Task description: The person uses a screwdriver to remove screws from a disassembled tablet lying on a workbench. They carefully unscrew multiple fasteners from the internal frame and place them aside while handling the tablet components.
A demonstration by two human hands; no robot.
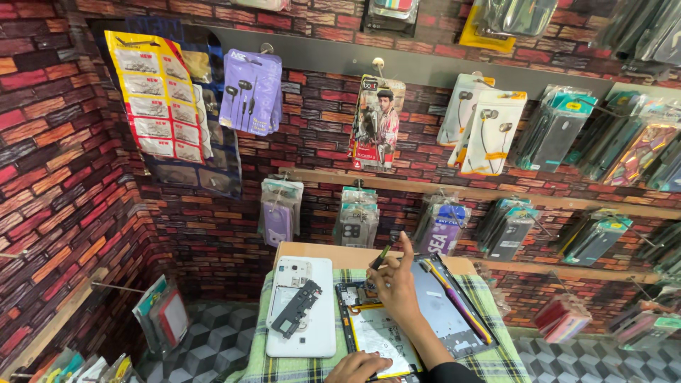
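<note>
So my right hand (396,287) is pinching a small dark tool (379,258) over the opened tablet (372,326) lying on the checked cloth (496,347) on the counter (340,254), while my left hand (358,367) lies flat on its bottom edge to stop it sliding.

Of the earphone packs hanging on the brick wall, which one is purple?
The purple earphone pack hanging upper left, beside the yellow strip of small packets. The other earphone packs to the right are white with orange trim, and one in the middle is dark and red.
</note>
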